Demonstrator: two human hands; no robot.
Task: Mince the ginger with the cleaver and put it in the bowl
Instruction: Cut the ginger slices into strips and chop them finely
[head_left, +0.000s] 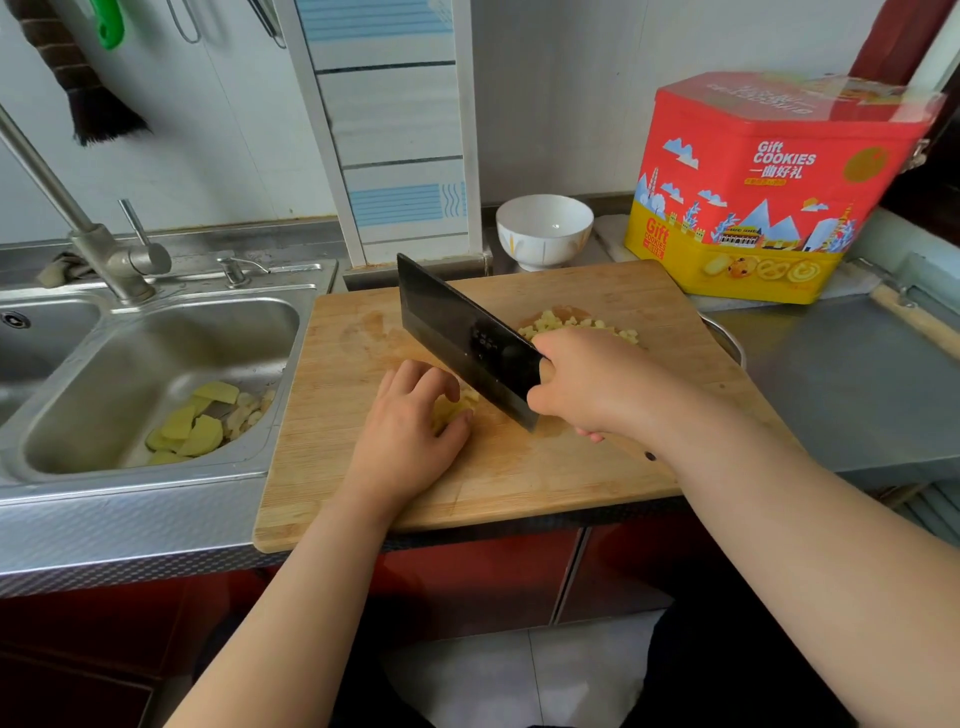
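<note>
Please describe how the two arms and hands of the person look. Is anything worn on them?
Both forearms are bare up to the bottom edge of the picture; no sleeve shows. The left hand and the right hand carry no glove, and no ring, watch or bracelet is visible. The fingers look bare and unmarked.

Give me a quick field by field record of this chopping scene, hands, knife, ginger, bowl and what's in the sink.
left hand: fingers curled over uncut ginger on the cutting board
right hand: gripping the cleaver, blade beside the left fingers
diced ginger: piled on the board beyond the right hand
bowl: white, empty, behind the board
sink: holds yellowish slices
cookie tin: right of the bowl
</note>
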